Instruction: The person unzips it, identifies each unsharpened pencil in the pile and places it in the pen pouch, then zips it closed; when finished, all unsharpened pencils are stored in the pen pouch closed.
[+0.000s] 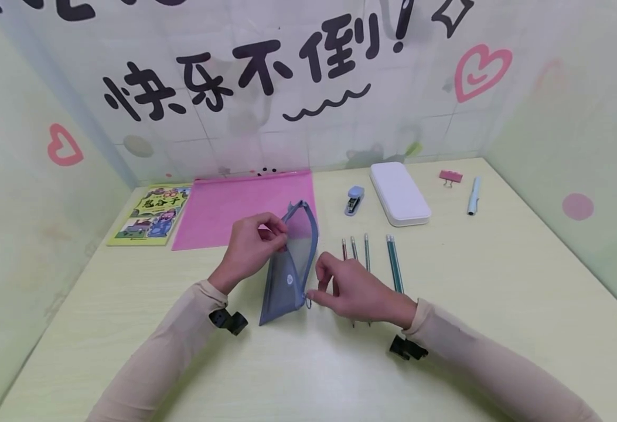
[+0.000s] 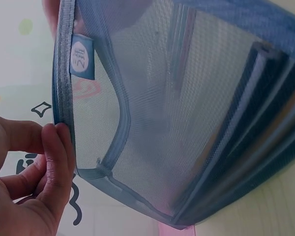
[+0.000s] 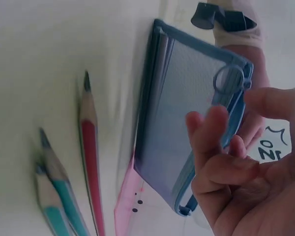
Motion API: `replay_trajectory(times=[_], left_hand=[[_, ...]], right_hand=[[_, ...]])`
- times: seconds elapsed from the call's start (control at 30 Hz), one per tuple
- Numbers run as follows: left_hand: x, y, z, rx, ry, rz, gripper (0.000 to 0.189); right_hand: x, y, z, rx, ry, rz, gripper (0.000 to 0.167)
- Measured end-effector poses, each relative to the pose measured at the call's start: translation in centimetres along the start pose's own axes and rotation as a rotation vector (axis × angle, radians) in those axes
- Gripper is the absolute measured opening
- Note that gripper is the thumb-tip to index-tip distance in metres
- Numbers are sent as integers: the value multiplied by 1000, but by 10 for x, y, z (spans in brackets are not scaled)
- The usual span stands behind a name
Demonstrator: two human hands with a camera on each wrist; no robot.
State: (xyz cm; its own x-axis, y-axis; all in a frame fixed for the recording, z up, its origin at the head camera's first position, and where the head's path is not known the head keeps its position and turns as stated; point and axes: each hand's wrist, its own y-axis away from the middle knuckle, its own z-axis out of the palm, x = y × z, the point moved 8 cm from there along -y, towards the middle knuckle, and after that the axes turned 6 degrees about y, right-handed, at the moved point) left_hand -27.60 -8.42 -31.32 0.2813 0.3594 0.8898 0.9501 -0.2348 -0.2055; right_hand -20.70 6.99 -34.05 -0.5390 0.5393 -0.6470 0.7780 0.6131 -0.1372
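Note:
A blue mesh zipper pouch (image 1: 284, 284) stands tilted on the table with its zipped mouth spread apart. My left hand (image 1: 252, 246) pinches one side of the mouth, thumb against fingers, as the left wrist view shows its fingertips (image 2: 59, 140) on the zipper tape. Through the mesh, several long dark sticks like pens or pencils (image 2: 236, 118) lie along the bottom. My right hand (image 1: 358, 290) is at the pouch's near corner, fingers loosely bent and apart from the thumb. Its thumb (image 3: 268, 101) lies at the corner beside the zipper's ring pull (image 3: 228, 79); whether it touches is unclear.
Several pencils (image 1: 394, 264) lie partly behind my right hand. Farther back are a pink folder (image 1: 239, 205), a yellow booklet (image 1: 152, 214), a blue stapler (image 1: 354, 200), a white case (image 1: 400, 193), a pink binder clip (image 1: 450, 176) and a light blue pen (image 1: 474, 196). Walls enclose the table.

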Motion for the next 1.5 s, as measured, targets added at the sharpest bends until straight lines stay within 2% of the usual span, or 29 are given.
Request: replay_trajectory(times=[0.1,0.2,0.5,0.7,0.83,0.93,1.07,1.13,1.2,1.3,1.37,1.43,1.5], left_hand=[[-1,-1,0,8,1,-6,7],[-2,-1,0,12,5,-14,8],[-2,-3,-1,16,13,-10,7],[-3,-3,-2,6,5,-19,7],[-2,8,3,-53,-1,-45,9],[4,27,6,-98,-26,-29,9],[16,62,10,-105,-112,94,6],[24,78,14,-92,-201,202,12],[35,93,21,-68,-348,358,21],[52,111,31,34,-631,609,31],[62,119,37,116,-774,738,30],[68,124,40,165,-841,814,25],[71,128,42,176,-864,854,19]], right_hand=[[-1,3,9,-42,-65,-16,26],[-2,4,12,-38,-105,-35,28],[-15,2,8,53,-46,-150,9],[-16,1,2,49,-103,-167,3],[-19,0,-1,40,-117,-173,3],[-21,-2,-1,46,-121,-176,4],[-22,-3,1,48,-142,-164,5],[-22,-3,2,47,-150,-156,5],[-22,-3,3,46,-149,-147,6],[-23,-3,3,46,-153,-135,6],[-24,-3,4,43,-157,-140,6],[-25,-3,5,40,-156,-147,7],[-26,-4,5,40,-142,-162,8]])
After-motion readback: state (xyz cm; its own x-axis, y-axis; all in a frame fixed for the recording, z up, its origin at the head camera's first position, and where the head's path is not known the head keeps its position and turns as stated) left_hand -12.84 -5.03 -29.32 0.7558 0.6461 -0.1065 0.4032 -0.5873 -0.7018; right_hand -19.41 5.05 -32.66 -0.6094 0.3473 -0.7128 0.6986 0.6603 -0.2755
